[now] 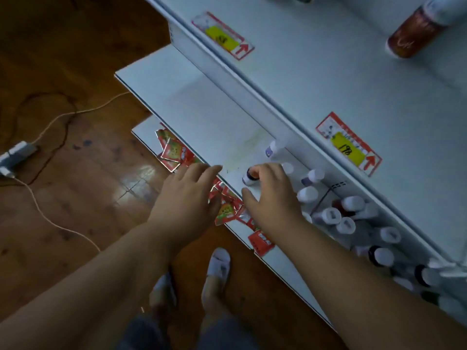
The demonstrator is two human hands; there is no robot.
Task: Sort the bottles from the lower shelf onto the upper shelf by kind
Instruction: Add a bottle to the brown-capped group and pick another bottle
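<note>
upper shelf (341,79), above and beyond both hands: white, nearly bare, with one red bottle (417,34) lying on its side well beyond the right hand; a bottle set down carelessly here could tip or roll the same way. lower shelf (202,109), under the right hand: its crowd of white-capped bottles (348,218) stands packed just to the right of that hand, some apparently touching; a sweep of the wrist or forearm on the way up could topple several. red snack packets (174,152), on a still lower shelf beneath the left hand: loose and overlapping, unlikely to interfere unless a bottle drops among them. right hand (271,195): fingers curved down over a small dark-capped bottle (249,176), fingertips at its cap, thumb spread apart to the near side; whether the grip is closed cannot be told, and a hold on the cap alone might slip. left hand (188,192): flat, fingers straight and together, holding nothing, hovering just left of the small bottle near the shelf edge, which stands close enough to be nudged off.
</note>
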